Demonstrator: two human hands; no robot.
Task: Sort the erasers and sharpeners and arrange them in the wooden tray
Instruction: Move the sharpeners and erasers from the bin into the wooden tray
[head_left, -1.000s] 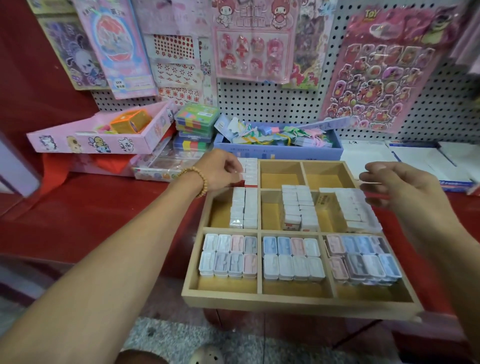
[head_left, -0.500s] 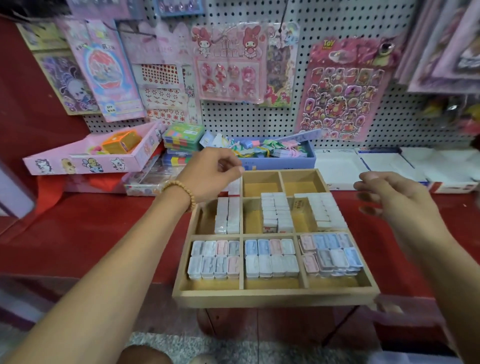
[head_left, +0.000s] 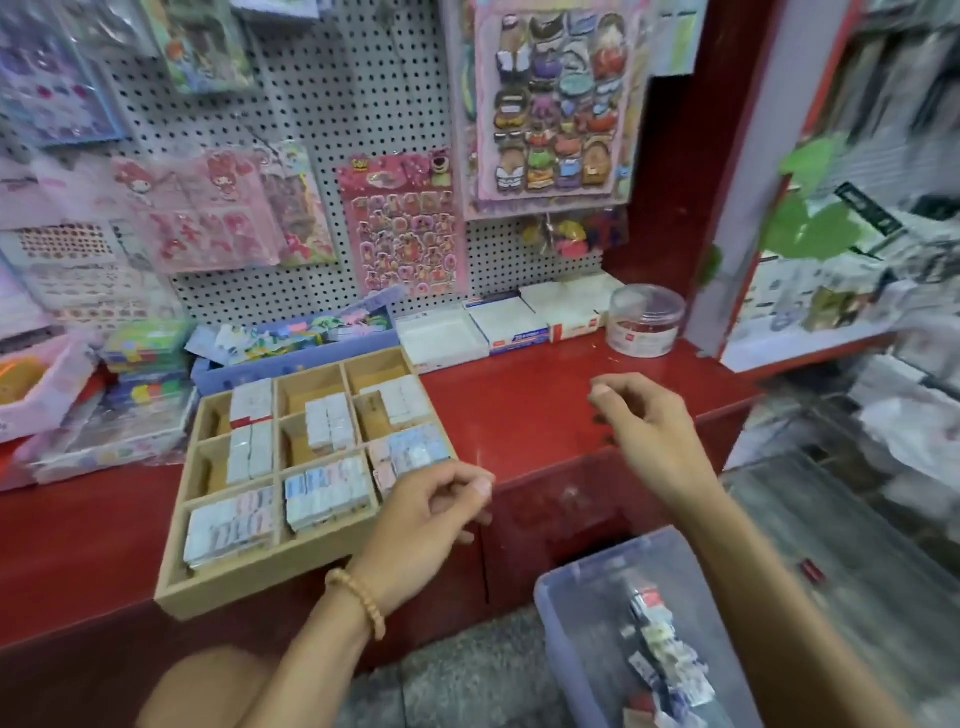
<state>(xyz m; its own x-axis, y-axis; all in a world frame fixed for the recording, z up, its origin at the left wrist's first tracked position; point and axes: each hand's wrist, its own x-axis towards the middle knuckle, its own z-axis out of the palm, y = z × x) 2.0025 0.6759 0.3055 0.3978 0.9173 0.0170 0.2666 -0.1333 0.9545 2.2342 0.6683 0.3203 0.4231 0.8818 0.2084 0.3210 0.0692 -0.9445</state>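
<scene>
the view had swung right since a second earlier, so the wooden tray (head_left: 244, 577) now sat toward the left of the red surface (head_left: 545, 410), its front corner just over the front edge, and a clear plastic bin (head_left: 561, 623) of loose packets had come into sight on the floor below. the left hand (head_left: 415, 535), which had been reaching over the tray's back left compartment, had drawn back and hung just off the tray's front right corner, its fingers (head_left: 467, 488) loosely curled with nothing visibly held. the right hand (head_left: 649, 431) hovered above the bare surface, well apart from the tray, fingers also loosely curled and holding nothing. the erasers and sharpeners (head_left: 327, 493) lay in rows in most compartments; two back ones looked empty. the turn suggested that more stock from the bin was wanted next.
</scene>
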